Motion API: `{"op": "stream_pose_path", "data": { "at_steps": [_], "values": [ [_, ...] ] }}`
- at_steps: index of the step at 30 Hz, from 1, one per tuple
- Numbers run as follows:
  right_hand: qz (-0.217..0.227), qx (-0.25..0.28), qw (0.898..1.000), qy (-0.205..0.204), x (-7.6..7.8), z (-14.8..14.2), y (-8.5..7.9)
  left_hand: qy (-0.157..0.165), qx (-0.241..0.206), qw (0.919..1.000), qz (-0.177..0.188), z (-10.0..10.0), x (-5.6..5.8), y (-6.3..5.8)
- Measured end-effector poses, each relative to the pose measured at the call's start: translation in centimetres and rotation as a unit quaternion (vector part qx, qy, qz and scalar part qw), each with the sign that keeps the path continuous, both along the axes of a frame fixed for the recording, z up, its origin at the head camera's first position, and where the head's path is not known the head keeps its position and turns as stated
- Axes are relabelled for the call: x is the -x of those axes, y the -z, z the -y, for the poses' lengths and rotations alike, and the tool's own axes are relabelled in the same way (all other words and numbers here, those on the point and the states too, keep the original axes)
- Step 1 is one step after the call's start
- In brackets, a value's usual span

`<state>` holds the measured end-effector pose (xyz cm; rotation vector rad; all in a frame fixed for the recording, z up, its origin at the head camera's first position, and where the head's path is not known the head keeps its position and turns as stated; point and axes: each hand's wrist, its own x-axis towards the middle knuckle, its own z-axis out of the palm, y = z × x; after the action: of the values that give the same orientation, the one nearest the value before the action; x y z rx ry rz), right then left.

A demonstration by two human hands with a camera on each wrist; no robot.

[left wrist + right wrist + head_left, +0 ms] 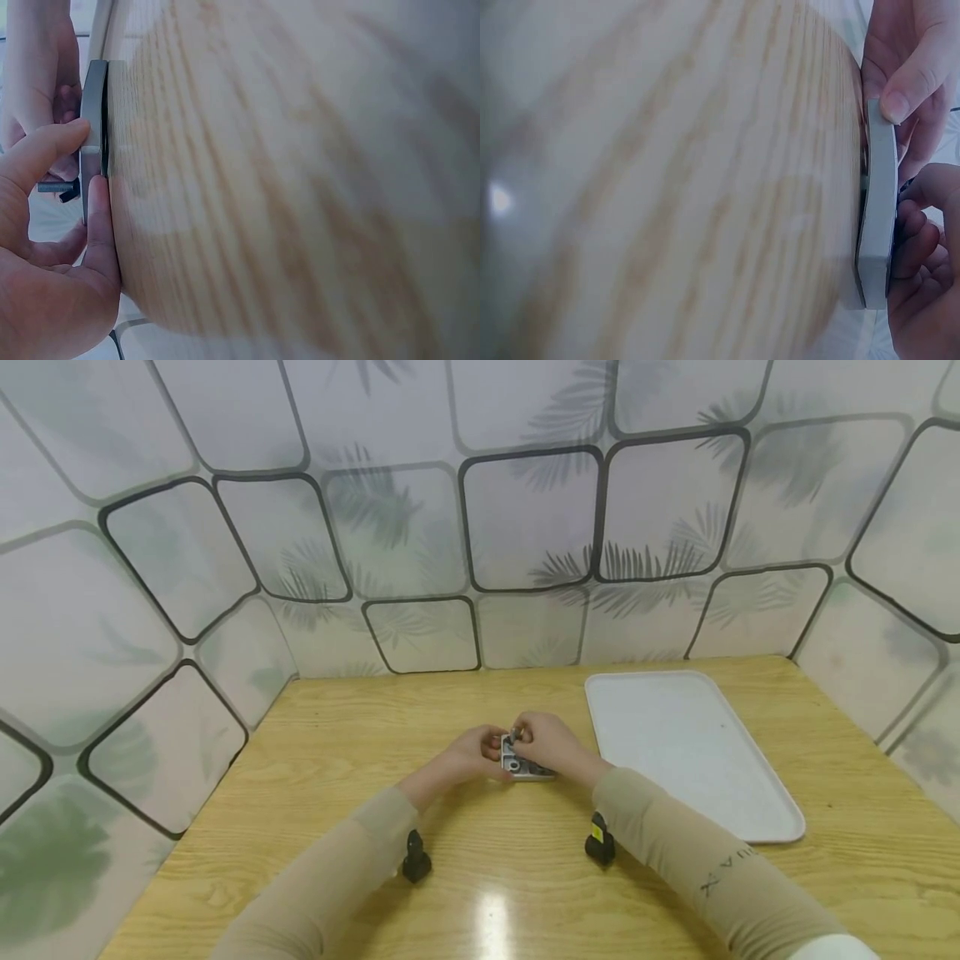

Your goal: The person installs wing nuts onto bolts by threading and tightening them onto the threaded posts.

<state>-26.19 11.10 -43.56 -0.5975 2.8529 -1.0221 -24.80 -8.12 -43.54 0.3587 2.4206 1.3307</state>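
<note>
A small flat silver-grey metal plate [534, 777] with a raised rim and a round ring lies at the middle of the wooden table. My left hand [471, 755] grips its left end, with the thumb on the near edge and a fingertip at its underside, as the left wrist view shows. Over the plate's top, my right hand [553, 747] has its fingers curled, pinching a small dark bolt [54, 187] with a threaded shank. The right palm and fingers hide much of the plate's right part in the head view.
To the right of the hands lies a white rectangular tray [667, 735] on the wooden table [360, 718]. Small black devices hang at the left wrist [416, 858] and the right wrist [600, 842]. Patterned cloth walls [525, 527] enclose the table's back and sides.
</note>
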Motion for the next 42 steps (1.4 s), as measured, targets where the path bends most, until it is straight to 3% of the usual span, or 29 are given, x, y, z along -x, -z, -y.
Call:
{"op": "stream_pose_path", "data": {
  "at_steps": [18,23,28,35,42],
  "values": [
    [-0.017,-0.073,0.994,0.083,-0.3,1.9,0.0,0.010,-0.001,0.9999,0.003,0.1,0.2,-0.1],
    [-0.015,-0.075,0.993,0.088,-0.4,2.0,0.0,0.010,0.002,0.9999,0.003,0.1,0.3,-0.1],
    [0.016,-0.032,0.996,0.076,-0.8,1.4,-0.4,0.009,0.000,0.9999,0.009,0.1,0.3,0.1],
    [0.076,0.112,0.989,0.054,-0.7,0.1,0.1,0.003,-0.012,0.9999,0.010,0.0,0.1,0.1],
    [0.068,0.107,0.991,0.032,-0.2,-0.4,0.4,0.006,-0.006,0.9999,0.008,0.1,0.1,0.0]
  ]
}}
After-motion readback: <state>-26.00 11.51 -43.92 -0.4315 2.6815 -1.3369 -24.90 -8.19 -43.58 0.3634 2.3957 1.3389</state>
